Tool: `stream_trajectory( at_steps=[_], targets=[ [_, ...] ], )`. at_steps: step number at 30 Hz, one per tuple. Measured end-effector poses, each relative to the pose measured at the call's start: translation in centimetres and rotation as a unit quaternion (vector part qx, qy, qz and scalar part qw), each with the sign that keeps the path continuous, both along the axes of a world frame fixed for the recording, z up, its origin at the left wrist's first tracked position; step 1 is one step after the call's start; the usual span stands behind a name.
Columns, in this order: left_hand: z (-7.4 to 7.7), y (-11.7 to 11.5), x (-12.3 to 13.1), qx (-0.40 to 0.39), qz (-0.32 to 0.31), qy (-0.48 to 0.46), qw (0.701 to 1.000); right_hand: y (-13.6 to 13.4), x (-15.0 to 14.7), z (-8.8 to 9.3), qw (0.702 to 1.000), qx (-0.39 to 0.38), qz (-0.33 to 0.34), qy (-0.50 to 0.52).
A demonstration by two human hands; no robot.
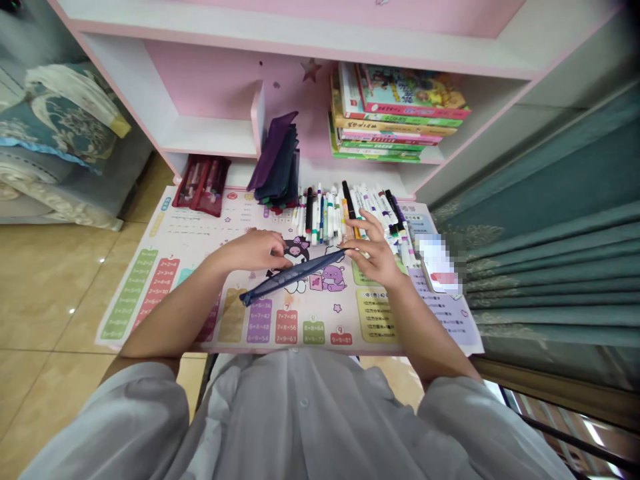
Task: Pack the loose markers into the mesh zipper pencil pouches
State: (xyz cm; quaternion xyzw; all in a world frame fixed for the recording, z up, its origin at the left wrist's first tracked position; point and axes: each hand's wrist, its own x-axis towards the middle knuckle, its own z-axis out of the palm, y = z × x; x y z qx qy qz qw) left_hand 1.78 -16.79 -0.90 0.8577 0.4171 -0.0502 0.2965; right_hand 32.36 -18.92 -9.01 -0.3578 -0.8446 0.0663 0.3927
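A narrow dark blue mesh zip pouch [315, 265] slants across the middle of the desk, its left end lower and nearer to me. My right hand [375, 257] pinches the pouch's right end between thumb and forefinger, with the other fingers spread above some markers. My left hand [257, 250] curls over the pouch's far edge, thumb against it; its fingertips are partly hidden. Just beyond both hands lies a wide row of white-barrelled markers [327, 217] with coloured caps. Among them is a thick black marker [349, 200].
Dark mesh pouches [280, 163] are stacked against the shelf, and a red pouch [203, 183] holding pens lies to their left. Books [400, 120] fill part of the pink shelf. A phone [439, 263] sits at the right on the printed desk mat [230, 233], beside a curtain [540, 253].
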Motion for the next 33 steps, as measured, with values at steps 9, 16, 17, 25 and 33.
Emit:
stream_trajectory(
  at_steps=[9,16,17,25,33],
  targets=[
    [-2.6,-2.6,-2.2,-0.034,0.028,-0.067,0.997,0.8,-2.5,-0.6,0.996,-0.066,0.053,-0.034],
    [-4.9,-2.8,-3.0,-0.017,0.013,-0.129,0.991,1.2,-3.9,-1.5,0.996,-0.076,0.024,-0.035],
    [-4.9,-3.0,-3.0,-0.003,0.025,-0.137,0.99,1.2,-4.2,-1.5,0.997,-0.071,0.008,-0.024],
    [-4.1,-4.9,-1.6,0.095,0.219,-0.16,0.958,-1.2,-8.1,-0.5,0.979,-0.081,-0.169,0.078],
    [-4.8,-6.4,-0.1,0.184,0.231,-0.106,0.95,-4.3,-12.0,-0.8,0.979,-0.152,-0.132,0.013]
  ],
)
